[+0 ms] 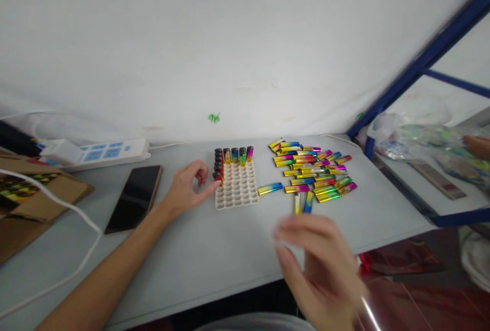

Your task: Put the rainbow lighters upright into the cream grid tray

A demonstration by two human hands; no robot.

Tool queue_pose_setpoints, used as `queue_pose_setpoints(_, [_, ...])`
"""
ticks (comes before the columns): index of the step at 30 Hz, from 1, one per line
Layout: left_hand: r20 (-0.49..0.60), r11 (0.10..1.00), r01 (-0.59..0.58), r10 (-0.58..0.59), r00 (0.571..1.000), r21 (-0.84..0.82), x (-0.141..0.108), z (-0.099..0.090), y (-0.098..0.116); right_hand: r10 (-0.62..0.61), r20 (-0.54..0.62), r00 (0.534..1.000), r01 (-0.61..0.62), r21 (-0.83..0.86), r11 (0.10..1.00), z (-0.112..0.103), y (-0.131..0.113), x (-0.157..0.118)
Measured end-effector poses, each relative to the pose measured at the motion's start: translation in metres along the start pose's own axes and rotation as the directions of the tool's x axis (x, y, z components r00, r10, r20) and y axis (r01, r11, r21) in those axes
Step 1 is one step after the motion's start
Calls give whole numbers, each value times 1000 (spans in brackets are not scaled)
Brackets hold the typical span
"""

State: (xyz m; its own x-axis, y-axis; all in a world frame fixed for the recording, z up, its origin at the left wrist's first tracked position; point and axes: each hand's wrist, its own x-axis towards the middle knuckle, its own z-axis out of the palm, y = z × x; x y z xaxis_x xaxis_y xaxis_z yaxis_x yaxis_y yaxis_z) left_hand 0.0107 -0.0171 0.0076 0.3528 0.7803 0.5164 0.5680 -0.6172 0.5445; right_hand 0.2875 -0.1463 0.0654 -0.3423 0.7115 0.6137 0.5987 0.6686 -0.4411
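Observation:
A white grid tray (240,193) on the grey table holds upright lighters (235,155) with dark tops and shiny coloured bodies, along its far row and left column. At the tray's left edge is my left hand (187,186), its fingers curled and its thumb stretched out, apart from them. The thumb tip touches a red lighter (217,176) in the left column. My right hand (319,264) is raised near the table's front edge, blurred, with a gap between thumb and fingers and nothing visible between them. Beyond it lies a pile of loose rainbow-coloured metallic lighters (312,168).
A black phone (133,198) lies left of my left hand. Behind it is a white power strip (109,152). An open cardboard box (72,196) and a white cable (86,219) sit far left. A blue metal frame (401,81) and plastic bags (429,142) are right; another person's hand (476,146) shows there.

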Motion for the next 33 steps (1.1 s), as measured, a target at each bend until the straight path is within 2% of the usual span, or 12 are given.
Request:
queue_pose_setpoints(3, [-54, 999, 13, -15, 998, -50, -1, 3, -3, 98, 61, 993, -100, 35, 994, 39, 10, -7])
queue_pose_setpoints(5, [-99, 998, 7, -12, 995, -55, -1, 5, -5, 72, 185, 980, -74, 7, 997, 63, 26, -8])
queue_pose_setpoints(8, [-146, 999, -5, -1, 989, -44, 0, 7, -8, 84, 241, 967, -67, -78, 995, 86, 50, -6])
queue_pose_setpoints(12, [-120, 999, -2, -4, 993, -48, -1, 8, -11, 103, 223, 969, -79, -117, 990, 95, 63, -4])
queue_pose_setpoints(17, [-95, 1000, -15, 14, 995, -13, -3, 9, -13, 102, 222, 970, -77, -117, 990, 93, 60, -1])
queue_pose_setpoints(20, [-93, 1000, -22, 21, 995, -6, -2, 8, -14, 95, 214, 972, -78, -88, 993, 87, 55, 0])
queue_pose_setpoints(24, [-109, 999, -32, 29, 994, -27, 1, 8, -18, 147, 83, 986, -145, -36, 989, 66, 61, 0])
queue_pose_setpoints(27, [-88, 997, -6, -1, 996, -80, 1, 10, -22, 209, -40, 977, -210, -29, 977, 35, 85, -2])
queue_pose_setpoints(30, [-26, 984, 26, -31, 999, -177, -1, 14, -28, 283, -164, 945, -298, -75, 952, -2, 120, -8])
queue_pose_setpoints(33, [59, 969, 74, -62, 996, -234, -3, 20, -32, 450, -227, 864, -476, -76, 876, -36, 152, -16])
